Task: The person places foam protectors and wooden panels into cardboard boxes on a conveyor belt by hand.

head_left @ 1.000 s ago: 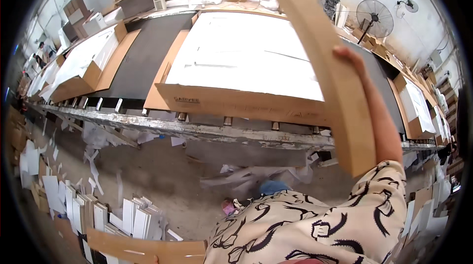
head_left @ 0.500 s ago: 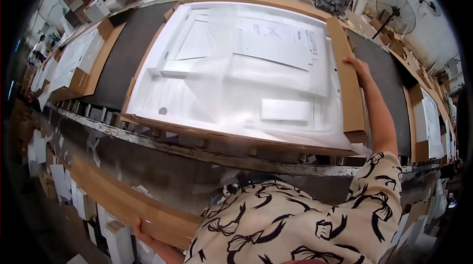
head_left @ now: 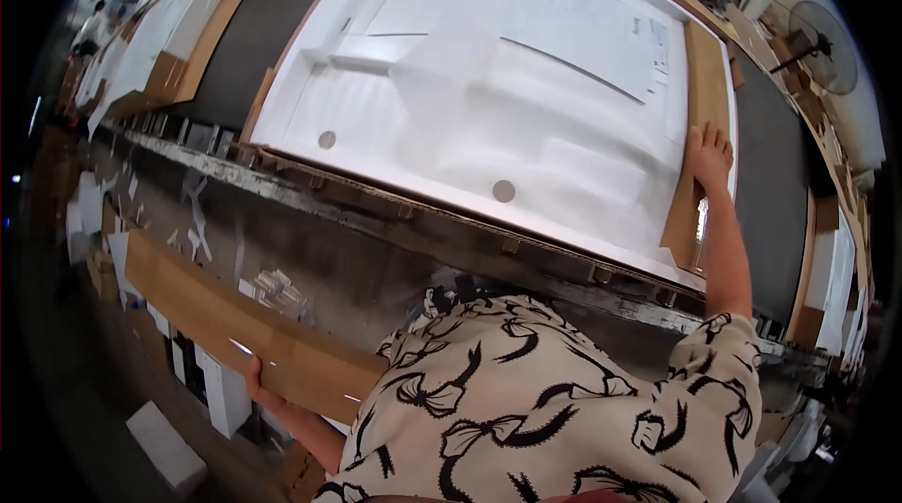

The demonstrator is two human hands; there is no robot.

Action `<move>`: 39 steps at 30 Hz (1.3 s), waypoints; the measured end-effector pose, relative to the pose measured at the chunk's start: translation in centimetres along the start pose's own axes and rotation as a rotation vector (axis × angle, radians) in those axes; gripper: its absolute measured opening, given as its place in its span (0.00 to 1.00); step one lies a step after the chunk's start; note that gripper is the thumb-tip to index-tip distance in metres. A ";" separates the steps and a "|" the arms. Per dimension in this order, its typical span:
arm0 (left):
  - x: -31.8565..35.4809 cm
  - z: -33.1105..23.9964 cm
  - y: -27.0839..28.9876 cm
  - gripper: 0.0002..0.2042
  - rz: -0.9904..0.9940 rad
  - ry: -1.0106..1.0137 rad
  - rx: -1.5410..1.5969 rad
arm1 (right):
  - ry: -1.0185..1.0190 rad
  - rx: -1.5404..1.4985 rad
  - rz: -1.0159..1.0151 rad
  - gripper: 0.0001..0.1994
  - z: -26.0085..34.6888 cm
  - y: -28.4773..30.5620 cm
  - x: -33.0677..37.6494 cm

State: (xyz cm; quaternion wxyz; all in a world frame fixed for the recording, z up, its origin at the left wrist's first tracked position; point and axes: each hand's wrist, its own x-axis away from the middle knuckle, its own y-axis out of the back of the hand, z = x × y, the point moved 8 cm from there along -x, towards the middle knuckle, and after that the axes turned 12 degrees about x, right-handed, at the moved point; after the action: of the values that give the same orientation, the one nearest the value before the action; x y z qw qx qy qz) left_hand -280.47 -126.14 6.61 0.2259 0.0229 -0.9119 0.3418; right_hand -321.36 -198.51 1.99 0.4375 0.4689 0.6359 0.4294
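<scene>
A large shallow carton [head_left: 291, 157] lies before me with a white foam tray [head_left: 282, 127] inside. Thin translucent film covers white panels in it, with a printed sheet [head_left: 583, 24] near the far right. Along the tray's right side, just inside its white rim, runs a brown cardboard strip [head_left: 707, 80]. My right hand [head_left: 711, 157] rests on that strip with its fingers spread. At lower left my left hand [head_left: 256, 381] grips a second long cardboard strip [head_left: 254, 325] by its near edge, thumb showing and the other fingers hidden beneath.
The carton sits on a dark conveyor belt [head_left: 249, 24] with a worn metal edge [head_left: 197, 157]. Other packed cartons stand to the left [head_left: 164, 33] and right [head_left: 827, 268]. A fan [head_left: 822, 47] stands at back right. White blocks [head_left: 167, 447] lie on the floor at lower left.
The right-hand strip has shifted from the carton's edge to inside the tray rim, and my right hand now lies on it. A white block has gone from sight, leaving a round hole visible.
</scene>
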 end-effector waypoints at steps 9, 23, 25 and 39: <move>-3.7 -1.2 4.9 0.26 -0.019 0.028 0.071 | 1.008 -0.369 0.062 0.22 22.0 14.3 16.4; -7.4 -0.5 4.3 0.25 0.045 0.176 0.044 | 0.168 0.067 0.476 0.31 11.1 9.9 14.7; -9.1 -1.1 5.4 0.25 0.060 0.205 0.056 | 0.309 0.406 0.213 0.34 12.0 7.6 14.5; -10.7 -18.0 16.1 0.25 0.019 -0.108 0.000 | 0.448 0.445 0.263 0.33 14.3 8.4 8.3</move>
State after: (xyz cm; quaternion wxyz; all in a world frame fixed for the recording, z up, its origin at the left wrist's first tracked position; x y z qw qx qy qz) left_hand -266.92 -103.58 4.09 0.1732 0.0326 -0.9229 0.3423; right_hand -307.25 -186.85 5.22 0.1146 0.5249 0.7284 0.4253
